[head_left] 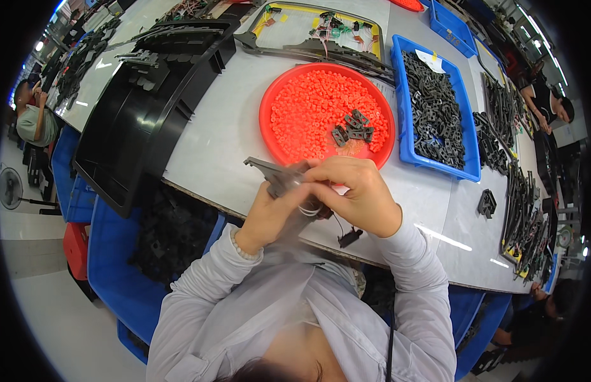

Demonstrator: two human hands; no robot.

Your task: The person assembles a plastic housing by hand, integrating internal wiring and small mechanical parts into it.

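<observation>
My left hand [268, 215] is closed around a dark grey plastic part [265, 168], whose narrow end sticks out past the fingers toward the far left. Against the same part my right hand [362, 191] is closed in a pinch; what its fingertips hold is hidden. Motion blurs the area between the hands. Below the right hand a small black piece [350, 237] dangles on a thin wire at the table's edge. Just beyond both hands stands a round red tray [267, 130] with many small orange-red plastic pieces [308, 105] and several dark clips [356, 132].
A blue bin [407, 143] of black plastic parts stands right of the tray. At the left is a large black tray [120, 149], with a blue crate [117, 261] below the table edge. A wired frame [289, 32] lies at the back. One black part [487, 203] rests at the right.
</observation>
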